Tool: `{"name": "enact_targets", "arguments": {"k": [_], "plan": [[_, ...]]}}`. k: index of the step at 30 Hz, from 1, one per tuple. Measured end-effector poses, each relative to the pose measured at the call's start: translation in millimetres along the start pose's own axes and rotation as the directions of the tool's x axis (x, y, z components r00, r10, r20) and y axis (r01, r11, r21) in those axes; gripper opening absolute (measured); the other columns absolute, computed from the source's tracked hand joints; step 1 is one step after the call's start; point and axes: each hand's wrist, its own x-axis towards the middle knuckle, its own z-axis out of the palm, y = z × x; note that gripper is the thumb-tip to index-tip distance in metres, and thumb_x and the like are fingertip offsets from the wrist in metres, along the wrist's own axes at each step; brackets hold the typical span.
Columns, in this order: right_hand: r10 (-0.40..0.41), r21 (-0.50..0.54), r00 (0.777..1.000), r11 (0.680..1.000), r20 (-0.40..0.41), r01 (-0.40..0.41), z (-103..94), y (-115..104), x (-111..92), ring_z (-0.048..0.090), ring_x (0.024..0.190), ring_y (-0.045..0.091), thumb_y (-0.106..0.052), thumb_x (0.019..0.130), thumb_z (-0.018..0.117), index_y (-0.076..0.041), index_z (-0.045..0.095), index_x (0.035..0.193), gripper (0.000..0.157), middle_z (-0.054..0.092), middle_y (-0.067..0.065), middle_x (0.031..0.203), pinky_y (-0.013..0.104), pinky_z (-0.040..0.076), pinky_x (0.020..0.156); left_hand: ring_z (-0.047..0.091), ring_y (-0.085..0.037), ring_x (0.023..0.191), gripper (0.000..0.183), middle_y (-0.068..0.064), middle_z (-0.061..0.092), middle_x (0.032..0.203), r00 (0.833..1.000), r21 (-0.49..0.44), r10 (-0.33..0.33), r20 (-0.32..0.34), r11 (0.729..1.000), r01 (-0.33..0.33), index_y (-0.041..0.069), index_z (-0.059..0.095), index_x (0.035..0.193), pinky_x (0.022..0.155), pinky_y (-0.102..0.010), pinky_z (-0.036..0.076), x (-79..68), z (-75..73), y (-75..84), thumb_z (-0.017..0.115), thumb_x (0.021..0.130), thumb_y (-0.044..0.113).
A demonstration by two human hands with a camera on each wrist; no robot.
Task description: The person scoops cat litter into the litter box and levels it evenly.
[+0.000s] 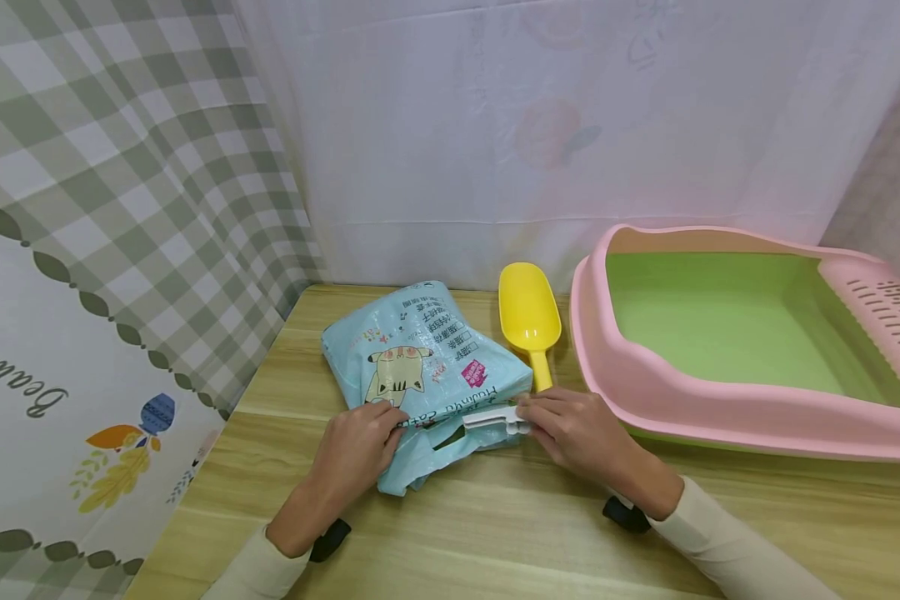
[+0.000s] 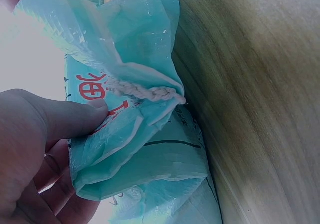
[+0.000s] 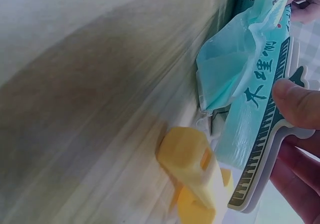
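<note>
A light-blue plastic bag (image 1: pixel 427 346) printed with a cartoon cat lies on the table, its crumpled, torn-looking top toward me. My left hand (image 1: pixel 358 446) pinches the folded top at its left part, thumb on the printed side in the left wrist view. In that view a whitish braided strip (image 2: pixel 150 91) shows along the bag's mouth. My right hand (image 1: pixel 581 429) holds a white bag clip (image 1: pixel 487 418) between thumb and fingers. Piano-key markings run along the clip (image 3: pixel 261 151) in the right wrist view. It lies along the fold; whether its jaws enclose the plastic I cannot tell.
Behind my right hand lies a yellow scoop (image 1: pixel 528 308), handle toward me. A pink litter box (image 1: pixel 645 371) with a green inside takes up the right side of the wooden table (image 1: pixel 487 533). Curtains hang behind the table and at the left.
</note>
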Motion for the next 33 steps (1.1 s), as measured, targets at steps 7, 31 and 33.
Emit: {"name": "enact_targets", "arguments": {"k": [7,31,33], "plan": [[0.01,0.02,0.999,1.0,-0.034,-0.009,-4.5,1.9,-10.6,0.079,0.091,0.025,-0.002,0.074,0.094,-0.003,0.078,0.11,0.039,0.081,0.007,0.1,0.043,0.065,0.071,0.076,-0.023,0.08,0.022,-0.005,0.076,0.09,1.0,0.002,0.002,-0.006,1.0,-0.002,0.006,0.082,0.094,0.067,-0.04,0.064,0.3,0.4,-0.1,0.098,0.079,0.0],[0.1,0.044,0.989,0.994,-0.109,-0.096,-20.9,-5.0,-29.8,0.08,0.087,0.027,-0.032,0.12,0.046,0.004,0.073,0.118,0.045,0.079,0.012,0.105,0.045,0.064,0.069,0.076,-0.024,0.077,0.023,-0.005,0.075,0.088,1.0,0.015,0.005,-0.013,1.0,-0.005,0.005,0.081,0.092,0.065,-0.04,0.063,-0.5,1.0,0.1,0.098,0.078,0.0],[0.107,0.054,0.988,0.993,-0.107,-0.101,-21.6,-5.2,-31.8,0.08,0.086,0.026,-0.032,0.119,0.048,0.004,0.073,0.118,0.044,0.079,0.011,0.105,0.043,0.064,0.067,0.076,-0.024,0.078,0.023,-0.005,0.075,0.088,1.0,0.012,0.004,-0.014,1.0,-0.004,0.005,0.081,0.093,0.065,-0.04,0.063,-0.5,1.4,-0.1,0.098,0.078,0.0]]}}
